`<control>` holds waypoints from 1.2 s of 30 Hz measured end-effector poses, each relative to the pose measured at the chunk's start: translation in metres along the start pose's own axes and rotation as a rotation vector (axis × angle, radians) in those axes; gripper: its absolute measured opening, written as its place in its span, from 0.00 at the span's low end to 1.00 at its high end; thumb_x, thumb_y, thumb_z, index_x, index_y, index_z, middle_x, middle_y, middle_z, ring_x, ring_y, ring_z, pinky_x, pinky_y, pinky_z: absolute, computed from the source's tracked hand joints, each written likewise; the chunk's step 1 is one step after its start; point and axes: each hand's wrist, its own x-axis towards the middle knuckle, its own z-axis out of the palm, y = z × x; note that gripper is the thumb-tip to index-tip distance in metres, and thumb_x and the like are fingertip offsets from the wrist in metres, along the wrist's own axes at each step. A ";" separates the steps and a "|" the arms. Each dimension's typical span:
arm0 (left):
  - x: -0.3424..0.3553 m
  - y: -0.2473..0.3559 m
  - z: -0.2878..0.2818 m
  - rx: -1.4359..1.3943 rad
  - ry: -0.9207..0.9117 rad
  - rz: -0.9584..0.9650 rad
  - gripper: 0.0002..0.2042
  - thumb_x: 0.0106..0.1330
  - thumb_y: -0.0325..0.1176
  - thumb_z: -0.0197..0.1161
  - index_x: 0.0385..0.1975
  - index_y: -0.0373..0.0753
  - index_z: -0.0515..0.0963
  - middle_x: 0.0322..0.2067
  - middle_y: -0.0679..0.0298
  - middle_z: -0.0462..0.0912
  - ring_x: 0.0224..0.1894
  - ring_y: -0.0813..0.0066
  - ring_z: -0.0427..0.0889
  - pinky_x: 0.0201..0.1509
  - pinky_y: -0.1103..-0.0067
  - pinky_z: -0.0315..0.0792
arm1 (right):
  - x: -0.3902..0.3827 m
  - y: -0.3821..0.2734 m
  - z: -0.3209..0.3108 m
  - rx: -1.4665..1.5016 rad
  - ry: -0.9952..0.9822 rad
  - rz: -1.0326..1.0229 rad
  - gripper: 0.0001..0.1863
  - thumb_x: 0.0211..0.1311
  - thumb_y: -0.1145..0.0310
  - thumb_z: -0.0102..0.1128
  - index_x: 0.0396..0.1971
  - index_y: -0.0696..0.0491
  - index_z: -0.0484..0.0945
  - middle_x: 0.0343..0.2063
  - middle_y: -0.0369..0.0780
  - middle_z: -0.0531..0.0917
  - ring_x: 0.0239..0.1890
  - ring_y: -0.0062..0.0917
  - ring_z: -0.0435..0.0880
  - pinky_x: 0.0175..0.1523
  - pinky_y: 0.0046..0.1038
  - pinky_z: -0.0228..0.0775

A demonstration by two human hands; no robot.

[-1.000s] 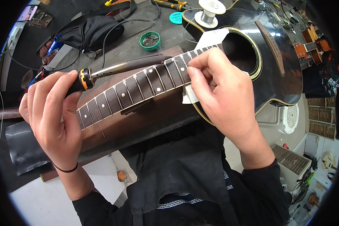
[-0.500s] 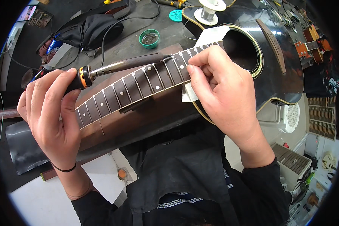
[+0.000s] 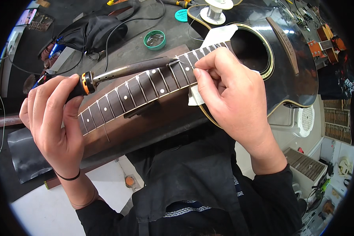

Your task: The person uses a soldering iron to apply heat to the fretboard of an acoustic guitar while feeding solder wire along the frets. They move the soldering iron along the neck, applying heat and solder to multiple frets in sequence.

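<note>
The left fingers (image 3: 67, 85) are grasping the soldering iron (image 3: 126, 70), which is slanting rightward to the far edge of the guitar neck (image 3: 141, 88). The right fingers (image 3: 207, 87), nearer its tip (image 3: 172, 61), are pinching what seems a thin wire (image 3: 187, 63). The guitar body (image 3: 281, 87) is resting on the counter (image 3: 135, 47).

This is a guitar workshop: a guitar (image 3: 299, 88) lies on a dark bench (image 3: 171, 35), a soldering iron (image 3: 126, 70) at its neck (image 3: 143, 88), a spool (image 3: 214, 15) on its body, another guitar (image 3: 325, 48) to its right.
</note>
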 end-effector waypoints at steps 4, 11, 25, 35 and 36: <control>-0.001 0.002 0.000 -0.008 -0.002 0.001 0.15 0.71 0.25 0.76 0.56 0.37 0.91 0.48 0.59 0.92 0.53 0.61 0.88 0.71 0.67 0.66 | -0.002 0.001 -0.001 -0.007 0.007 -0.019 0.04 0.74 0.76 0.73 0.41 0.55 0.84 0.25 0.38 0.89 0.22 0.25 0.85 0.30 0.30 0.72; -0.002 0.005 -0.001 -0.006 -0.014 -0.004 0.14 0.71 0.25 0.75 0.55 0.37 0.91 0.49 0.58 0.92 0.53 0.60 0.88 0.72 0.66 0.66 | -0.005 0.003 -0.003 0.020 0.012 -0.035 0.04 0.73 0.78 0.74 0.41 0.56 0.86 0.25 0.37 0.88 0.20 0.18 0.81 0.28 0.24 0.68; -0.007 0.012 -0.007 -0.017 -0.032 -0.015 0.14 0.72 0.27 0.75 0.55 0.36 0.91 0.49 0.58 0.92 0.53 0.59 0.88 0.71 0.65 0.66 | -0.012 0.003 -0.009 0.022 0.000 -0.058 0.05 0.72 0.79 0.75 0.40 0.56 0.86 0.26 0.35 0.87 0.21 0.15 0.79 0.29 0.23 0.69; -0.009 0.014 -0.006 -0.023 -0.025 -0.018 0.13 0.73 0.28 0.75 0.55 0.35 0.91 0.49 0.58 0.92 0.53 0.59 0.87 0.72 0.66 0.66 | -0.015 0.003 -0.014 0.067 -0.024 -0.051 0.05 0.69 0.81 0.72 0.39 0.57 0.85 0.26 0.35 0.86 0.21 0.15 0.78 0.30 0.23 0.68; -0.010 0.014 -0.006 -0.028 -0.028 -0.019 0.13 0.73 0.28 0.75 0.55 0.35 0.91 0.49 0.58 0.92 0.53 0.59 0.87 0.72 0.66 0.66 | -0.016 0.004 -0.014 0.066 -0.023 -0.053 0.05 0.69 0.81 0.72 0.39 0.57 0.84 0.26 0.35 0.86 0.21 0.15 0.78 0.30 0.23 0.68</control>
